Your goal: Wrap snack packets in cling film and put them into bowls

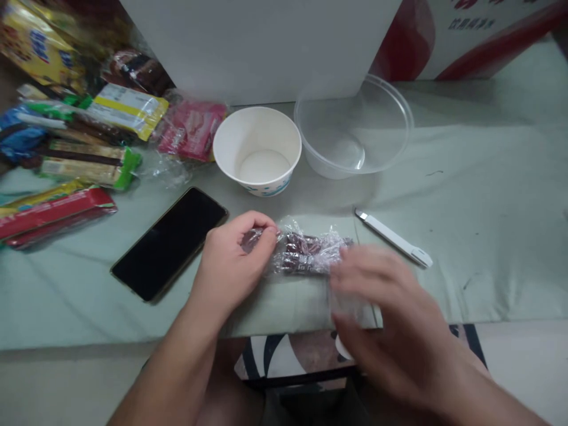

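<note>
A small dark-red packet (306, 253) in crinkled clear plastic wrap lies on the cloth near the table's front edge. My left hand (235, 254) pinches the wrap's left end between thumb and fingers. Smeared by motion, my right hand (386, 307) is at the packet's right end, thumb and fingers apart; whether its fingertips touch the wrap I cannot tell. A white utility knife (393, 236) rests to the right, beyond that hand. Left of my left hand lies a black phone (171, 242), screen up.
A white paper bowl (257, 145) and a clear plastic bowl (355, 130) stand behind the packet. Several wrapped snacks (128, 109) are piled at the left. A large white box (266, 47) and a red-and-white carton (465, 41) are at the back.
</note>
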{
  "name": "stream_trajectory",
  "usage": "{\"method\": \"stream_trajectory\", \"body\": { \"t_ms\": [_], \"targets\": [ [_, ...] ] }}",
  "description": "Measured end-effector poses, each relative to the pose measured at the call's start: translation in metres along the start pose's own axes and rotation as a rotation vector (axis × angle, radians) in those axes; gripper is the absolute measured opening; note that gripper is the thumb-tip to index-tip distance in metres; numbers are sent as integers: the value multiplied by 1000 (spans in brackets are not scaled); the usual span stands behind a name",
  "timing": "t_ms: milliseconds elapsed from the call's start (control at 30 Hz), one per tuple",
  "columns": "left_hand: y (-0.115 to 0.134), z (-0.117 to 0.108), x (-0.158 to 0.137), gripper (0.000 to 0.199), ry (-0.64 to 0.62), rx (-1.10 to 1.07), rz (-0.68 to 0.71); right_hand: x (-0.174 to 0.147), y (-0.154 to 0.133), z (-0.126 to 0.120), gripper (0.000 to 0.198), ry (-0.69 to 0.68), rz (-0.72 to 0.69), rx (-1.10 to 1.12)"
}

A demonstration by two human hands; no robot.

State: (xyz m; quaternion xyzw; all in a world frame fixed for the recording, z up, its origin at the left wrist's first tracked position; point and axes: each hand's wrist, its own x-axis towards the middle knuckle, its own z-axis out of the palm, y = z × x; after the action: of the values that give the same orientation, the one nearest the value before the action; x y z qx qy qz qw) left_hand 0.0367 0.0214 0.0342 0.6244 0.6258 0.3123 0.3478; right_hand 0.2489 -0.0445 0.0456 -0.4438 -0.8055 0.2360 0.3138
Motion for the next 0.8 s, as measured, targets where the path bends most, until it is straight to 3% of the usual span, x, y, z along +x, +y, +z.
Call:
{"method": "stream_trajectory", "body": {
  "t_ms": [33,167,400,500,600,733,800],
  "targets": [
    [-1,-1,-1,16,4,4,-4,6,9,1,45,49,19,-91],
    [-7,-4,-2,15,7,19,-14,19,33,12,54,-31,119,-318],
    [-15,-11,-5,19,26,79,-57,18,40,7,21,175,125,-228],
    [-19,-13,-5,19,53,136,-100,14,47,-3,17,264,144,-79],
    [-20,-13,-5,21,59,182,-136,8,59,-19,14,415,291,75],
    [-13,-10,-7,21,82,194,-138,0,73,-32,10,619,640,109],
    [-8,-6,-8,24,117,152,-61,-2,72,-32,16,772,619,19]
  ]
}}
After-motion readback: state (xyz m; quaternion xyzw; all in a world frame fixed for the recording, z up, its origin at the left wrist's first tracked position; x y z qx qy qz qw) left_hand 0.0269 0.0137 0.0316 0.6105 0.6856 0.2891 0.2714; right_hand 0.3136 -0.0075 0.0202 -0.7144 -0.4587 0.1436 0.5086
